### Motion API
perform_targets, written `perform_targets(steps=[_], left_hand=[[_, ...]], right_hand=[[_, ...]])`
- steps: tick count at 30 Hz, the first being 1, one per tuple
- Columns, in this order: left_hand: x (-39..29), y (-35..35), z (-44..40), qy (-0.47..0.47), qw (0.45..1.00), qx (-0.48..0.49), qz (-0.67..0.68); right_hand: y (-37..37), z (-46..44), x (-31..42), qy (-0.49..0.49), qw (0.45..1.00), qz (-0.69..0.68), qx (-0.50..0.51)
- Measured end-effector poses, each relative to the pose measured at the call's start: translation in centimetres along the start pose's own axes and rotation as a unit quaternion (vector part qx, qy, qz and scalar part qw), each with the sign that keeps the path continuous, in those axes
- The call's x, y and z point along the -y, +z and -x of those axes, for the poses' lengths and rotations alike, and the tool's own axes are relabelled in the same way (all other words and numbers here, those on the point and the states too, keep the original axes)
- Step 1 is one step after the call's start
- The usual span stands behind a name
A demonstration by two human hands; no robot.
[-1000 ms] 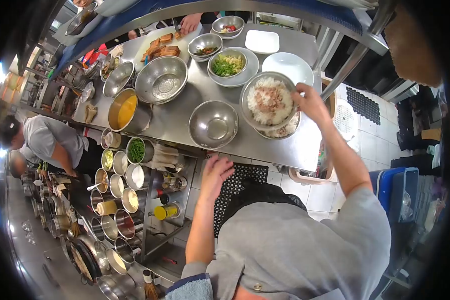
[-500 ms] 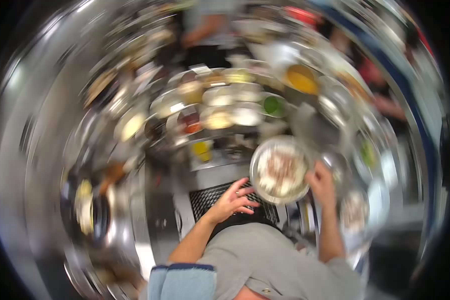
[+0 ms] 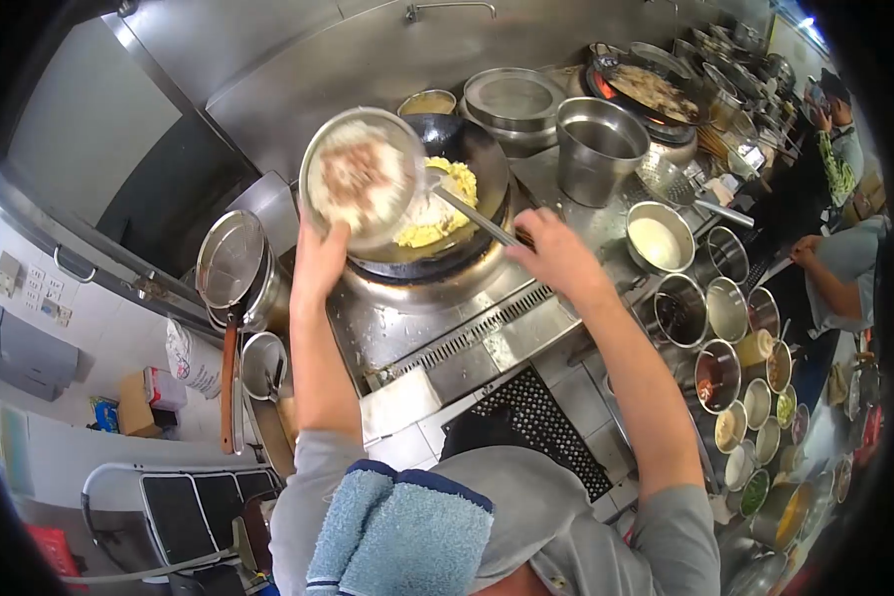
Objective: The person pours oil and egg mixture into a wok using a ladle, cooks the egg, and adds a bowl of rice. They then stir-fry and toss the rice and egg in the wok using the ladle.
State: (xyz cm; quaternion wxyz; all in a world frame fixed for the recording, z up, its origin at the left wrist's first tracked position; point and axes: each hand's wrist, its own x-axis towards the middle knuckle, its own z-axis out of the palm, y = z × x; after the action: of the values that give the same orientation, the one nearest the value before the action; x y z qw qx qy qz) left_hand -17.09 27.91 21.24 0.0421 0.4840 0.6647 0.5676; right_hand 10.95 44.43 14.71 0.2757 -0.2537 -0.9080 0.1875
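My left hand (image 3: 320, 260) grips the edge of a metal bowl (image 3: 313, 144), tilted over the left side of a black wok (image 3: 482, 154). White food like rice with brown bits on top (image 3: 360, 174) fills the bowl. Yellow scrambled egg (image 3: 457, 184) lies in the wok, with some white food on it. My right hand (image 3: 558, 253) is closed around the handle of a ladle (image 3: 475, 216). The ladle's head is down in the wok by the egg, partly hidden.
A strainer (image 3: 230, 260) rests on a pot to the left. Right of the wok stand a tall steel pot (image 3: 601, 149) and a bowl of pale liquid (image 3: 658, 240). Several ingredient containers line the right counter, where another person (image 3: 839, 268) stands. Behind, a second wok (image 3: 651, 91) holds food.
My view has swung from the ingredient counter to the stove. The bowl has passed from my right hand to my left, which was open. My right hand now holds the ladle.
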Motion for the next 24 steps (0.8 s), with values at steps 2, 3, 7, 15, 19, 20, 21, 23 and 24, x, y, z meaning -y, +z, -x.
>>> perform_targets(steps=[2,3,7,15,19,20,21,23,24], left_hand=[[2.5,1.0,-5.1,0.060,0.961,-0.072,-0.260],[4.5,1.8,-7.0,0.060,0.948,-0.056,-0.308],[16.6,6.7,-11.4,0.061,0.882,0.088,-0.459],[12.4,5.5,-15.6,0.138,0.881,-0.026,-0.451],[5.5,-0.3,-16.8,0.150,0.898,-0.123,-0.394],[4.0,-1.2,-16.2,0.144,0.904,-0.142,-0.376],[3.4,-1.7,-15.8,0.141,0.904,-0.142,-0.378],[2.5,-2.1,-14.8,0.136,0.905,-0.143,-0.378],[2.7,-1.8,-13.8,0.144,0.905,-0.133,-0.378]], right_hand=[[4.0,-0.2,-3.1,0.071,0.985,0.074,0.141],[4.2,0.6,-2.7,0.121,0.979,0.018,0.164],[6.5,7.5,-1.0,0.198,0.964,-0.116,0.131],[3.5,9.2,0.3,0.242,0.944,-0.223,0.028],[-2.6,1.7,2.1,0.148,0.968,-0.200,0.028],[-2.5,0.1,1.5,0.137,0.976,-0.157,0.059],[-2.3,-1.2,0.9,0.128,0.981,-0.114,0.089],[-1.8,-2.7,0.1,0.131,0.973,-0.022,0.187],[-1.2,-3.1,-0.2,0.143,0.956,0.025,0.253]])
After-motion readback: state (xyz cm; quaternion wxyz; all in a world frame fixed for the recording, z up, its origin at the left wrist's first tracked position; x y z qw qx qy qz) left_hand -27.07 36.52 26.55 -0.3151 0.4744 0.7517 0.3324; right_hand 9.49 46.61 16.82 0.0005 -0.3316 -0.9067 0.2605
